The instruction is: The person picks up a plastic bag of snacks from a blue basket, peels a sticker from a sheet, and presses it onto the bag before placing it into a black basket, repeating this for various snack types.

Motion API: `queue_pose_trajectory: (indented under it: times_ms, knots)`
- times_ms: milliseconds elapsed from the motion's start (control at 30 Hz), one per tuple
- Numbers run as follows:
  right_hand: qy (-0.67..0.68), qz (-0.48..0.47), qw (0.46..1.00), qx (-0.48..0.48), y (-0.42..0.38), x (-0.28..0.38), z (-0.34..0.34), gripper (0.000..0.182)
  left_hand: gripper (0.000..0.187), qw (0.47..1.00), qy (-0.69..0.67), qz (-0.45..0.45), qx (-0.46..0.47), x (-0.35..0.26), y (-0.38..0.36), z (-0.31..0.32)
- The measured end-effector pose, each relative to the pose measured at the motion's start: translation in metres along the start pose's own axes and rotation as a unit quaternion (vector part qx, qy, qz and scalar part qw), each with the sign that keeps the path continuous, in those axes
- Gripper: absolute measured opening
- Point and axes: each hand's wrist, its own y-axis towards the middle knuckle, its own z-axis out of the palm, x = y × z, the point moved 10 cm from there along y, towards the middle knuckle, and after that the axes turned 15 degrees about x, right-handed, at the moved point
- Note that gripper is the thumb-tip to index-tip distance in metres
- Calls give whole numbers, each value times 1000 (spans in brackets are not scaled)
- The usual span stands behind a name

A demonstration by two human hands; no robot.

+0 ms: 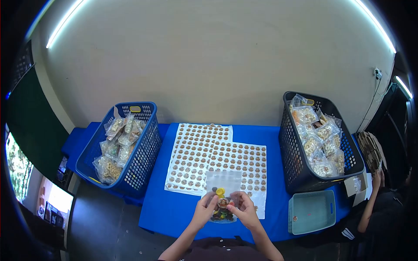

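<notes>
Pinch grip: left hand (204,212) and right hand (245,213) squeeze the bag (224,177) by its sides near the sheets (195,152), thumbs at its round sticker (223,203); probably smoothing the label down, which calls for even thumb pressure.

Plain beige wall (209,56) past the far edge of the blue-covered bench (153,209), strip lights (65,23) glowing, dark grey floor (104,226) off the left edge, leafy window (17,167) further left.

Packing workshop: sticker sheets (198,156), bag-filled baskets (143,158).
</notes>
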Motion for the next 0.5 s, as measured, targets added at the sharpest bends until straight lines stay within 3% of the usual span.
queue_pose_trajectory:
  times_ms: [167,267,333,400,500]
  knots:
    - [6,23,1000,17,-3,-10,6,36,25,995,-52,61,-53,-36,5,-20]
    - [52,39,998,10,0,-3,7,41,21,995,1,72,-69,-40,5,-28]
    - [-96,2,995,-32,1,12,-9,45,19,994,27,83,-66,-39,6,-30]
    - [-269,-35,959,-87,0,44,-16,42,16,986,132,86,-44,-46,8,-22]
    - [-394,-67,916,-28,10,72,0,31,13,947,299,112,23,-68,10,2]
